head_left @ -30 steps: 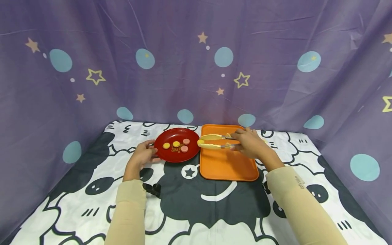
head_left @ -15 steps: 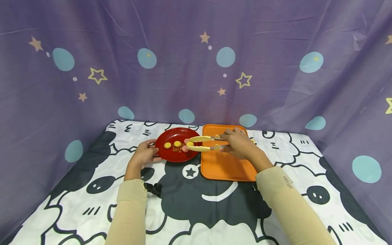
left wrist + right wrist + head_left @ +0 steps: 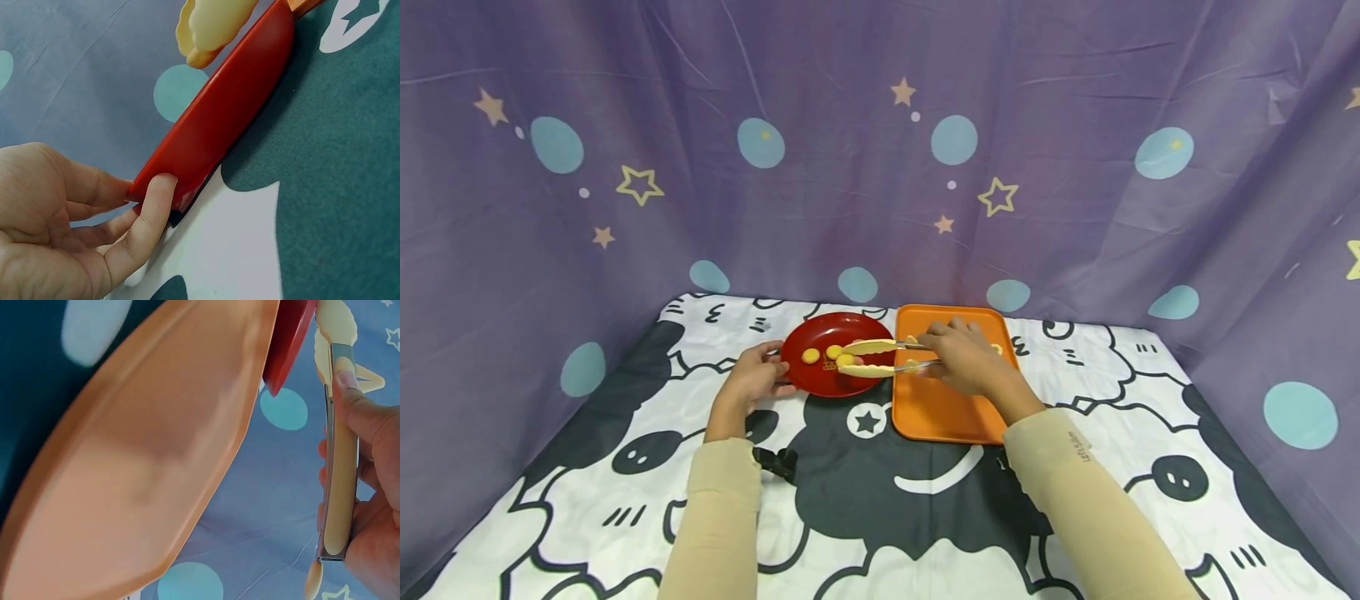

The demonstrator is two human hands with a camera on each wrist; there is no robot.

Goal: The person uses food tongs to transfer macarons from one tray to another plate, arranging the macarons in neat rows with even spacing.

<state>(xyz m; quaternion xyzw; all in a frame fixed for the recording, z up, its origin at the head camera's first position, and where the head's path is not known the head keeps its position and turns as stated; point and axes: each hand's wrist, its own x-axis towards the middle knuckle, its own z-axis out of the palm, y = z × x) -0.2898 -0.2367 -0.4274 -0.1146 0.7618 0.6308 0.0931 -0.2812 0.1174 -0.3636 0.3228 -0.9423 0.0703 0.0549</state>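
My left hand (image 3: 750, 377) pinches the near-left rim of a round red plate (image 3: 811, 332). The left wrist view shows fingers and thumb at the edge of the plate (image 3: 219, 119). In my right hand (image 3: 966, 357) are cream-tipped tongs (image 3: 872, 346), reaching leftward over the plate. A small yellow round piece (image 3: 844, 360) sits between the tong tips. Two more yellow rounds, one of them a yellow disc (image 3: 810, 356), lie on the plate; the pink slices are mostly hidden by the tongs. In the right wrist view, my thumb presses along the tongs' handle (image 3: 340, 475).
An orange tray (image 3: 951, 421) lies right beside the plate, under my right hand. A small black object (image 3: 775, 463) is by my left wrist. The cartoon-print tablecloth (image 3: 925, 525) ends at a purple curtain (image 3: 850, 233) behind.
My right hand has carried the tongs and the yellow piece leftward, from the plate's right rim to over its middle. The left hand has stayed on the rim.
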